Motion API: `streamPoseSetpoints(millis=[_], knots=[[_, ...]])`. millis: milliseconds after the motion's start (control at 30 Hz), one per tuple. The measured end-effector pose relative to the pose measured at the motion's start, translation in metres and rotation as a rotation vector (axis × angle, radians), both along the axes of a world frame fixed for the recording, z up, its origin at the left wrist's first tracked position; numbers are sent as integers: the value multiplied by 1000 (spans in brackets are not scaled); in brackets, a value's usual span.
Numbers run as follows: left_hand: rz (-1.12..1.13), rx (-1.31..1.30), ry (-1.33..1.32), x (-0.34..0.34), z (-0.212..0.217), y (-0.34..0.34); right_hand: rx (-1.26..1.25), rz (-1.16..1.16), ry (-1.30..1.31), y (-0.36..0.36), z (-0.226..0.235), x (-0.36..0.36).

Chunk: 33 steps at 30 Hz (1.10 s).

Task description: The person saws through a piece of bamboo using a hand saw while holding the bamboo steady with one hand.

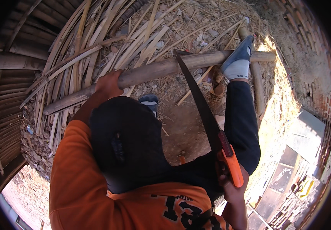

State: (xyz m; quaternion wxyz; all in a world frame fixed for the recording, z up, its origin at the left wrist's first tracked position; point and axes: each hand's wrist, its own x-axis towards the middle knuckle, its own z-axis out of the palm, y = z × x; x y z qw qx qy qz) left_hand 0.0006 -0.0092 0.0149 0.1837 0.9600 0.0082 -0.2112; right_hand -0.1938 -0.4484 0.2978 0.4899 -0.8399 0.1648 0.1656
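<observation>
Orange shirt (73, 172) nearest, one slipper (239, 55) crosses the log (150, 74) beside strewn strips (76, 61).

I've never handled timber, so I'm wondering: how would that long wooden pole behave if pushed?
The pole would probably roll, since it looks round, though the left hand and a shoe are on it. It seems stiff, being thick, solid-looking wood. Given its length and thickness, it may feel rather heavy.

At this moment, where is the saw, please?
In the head view, the saw is right of centre, in the right hand, its far end at the log.
</observation>
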Motion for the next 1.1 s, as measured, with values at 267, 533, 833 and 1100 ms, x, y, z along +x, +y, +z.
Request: streamPoseSetpoints(millis=[267, 533, 833, 1100], knots=[[11, 4, -28, -5, -8, 11, 60, -46, 12, 11, -1, 9], [6, 37, -51, -10, -11, 8, 66, 102, -8, 50, -65, 56], [4, 49, 35, 2, 0, 2, 76, 3, 51, 26, -22, 35], [-20, 7, -64, -4, -11, 12, 44, 109, 44, 65, -88, 91]])
